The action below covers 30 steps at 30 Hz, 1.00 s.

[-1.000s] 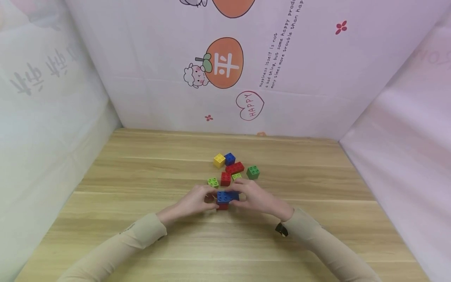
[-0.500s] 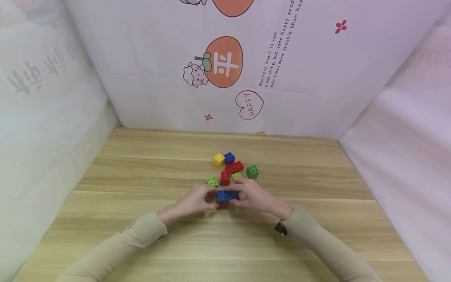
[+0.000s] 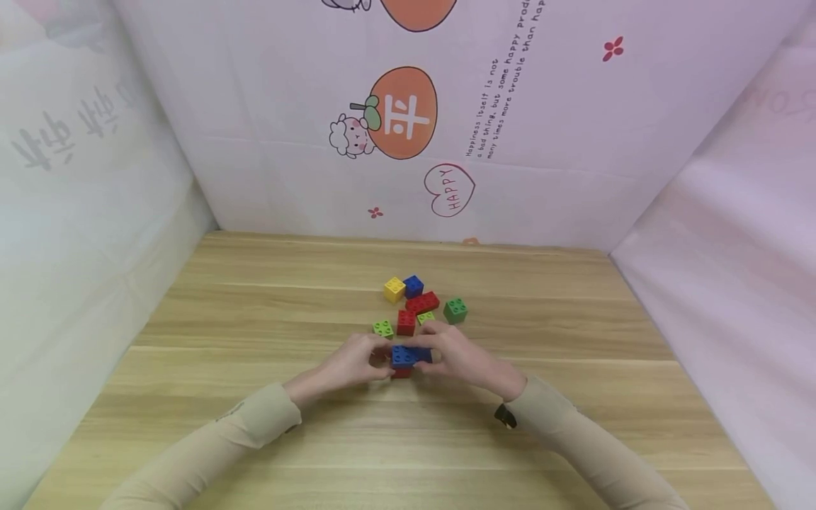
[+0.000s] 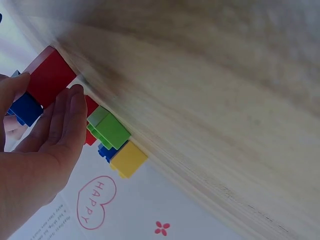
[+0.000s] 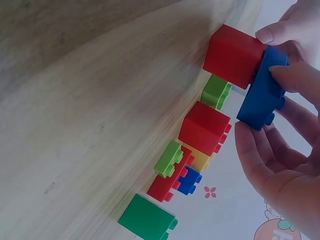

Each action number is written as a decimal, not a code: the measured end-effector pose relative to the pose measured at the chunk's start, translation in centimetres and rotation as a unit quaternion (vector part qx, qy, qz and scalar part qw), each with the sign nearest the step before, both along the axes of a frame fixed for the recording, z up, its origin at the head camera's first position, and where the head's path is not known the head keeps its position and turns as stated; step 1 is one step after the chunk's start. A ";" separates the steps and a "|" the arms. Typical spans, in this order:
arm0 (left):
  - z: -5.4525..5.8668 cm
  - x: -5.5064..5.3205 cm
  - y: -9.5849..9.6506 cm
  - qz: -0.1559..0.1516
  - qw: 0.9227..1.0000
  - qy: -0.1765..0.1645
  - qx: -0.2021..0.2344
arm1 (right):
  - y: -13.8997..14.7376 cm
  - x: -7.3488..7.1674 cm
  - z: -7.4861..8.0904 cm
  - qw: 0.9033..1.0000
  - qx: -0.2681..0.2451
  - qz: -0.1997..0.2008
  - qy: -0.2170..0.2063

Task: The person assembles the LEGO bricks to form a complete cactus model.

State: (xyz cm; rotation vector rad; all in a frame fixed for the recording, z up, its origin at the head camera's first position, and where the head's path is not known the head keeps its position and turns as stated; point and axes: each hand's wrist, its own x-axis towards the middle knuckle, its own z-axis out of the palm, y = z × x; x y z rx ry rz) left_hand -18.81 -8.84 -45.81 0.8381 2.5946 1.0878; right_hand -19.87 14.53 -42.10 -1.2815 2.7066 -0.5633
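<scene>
A long blue toy building brick (image 5: 261, 92) lies across the top of a red brick (image 5: 234, 56), overhanging it to the right in the head view. My right hand (image 3: 468, 360) pinches the blue brick between thumb and fingers along its sides. Opposite it, my left hand (image 3: 352, 361) grips the red brick below, thumb at the near side and fingers at the far side. In the left wrist view the red brick (image 4: 50, 80) stands at the table surface, with the blue brick's end (image 4: 26, 108) jutting past it. The right fingers hide part of the blue brick in the head view.
Just beyond my hands lie loose bricks: light green (image 3: 382, 329), square red (image 3: 406, 322), long red (image 3: 423, 303), another light green (image 3: 426, 318), yellow (image 3: 394, 289), blue (image 3: 414, 286) and dark green (image 3: 455, 310). Printed white cloth (image 3: 287, 177) walls the table's back and sides.
</scene>
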 end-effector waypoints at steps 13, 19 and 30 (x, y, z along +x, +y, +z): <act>-0.1 -0.2 0.1 -0.007 1.000 0.009 -0.004 | -0.2 0.0 0.2 1.000 0.013 -0.005 0.003; -0.3 -0.3 0.1 -0.010 1.000 0.022 -0.008 | -0.4 0.1 0.4 1.000 0.025 -0.007 0.006; 0.0 -0.2 0.3 0.005 1.000 -0.001 0.003 | -0.5 0.0 0.4 1.000 0.015 -0.005 0.001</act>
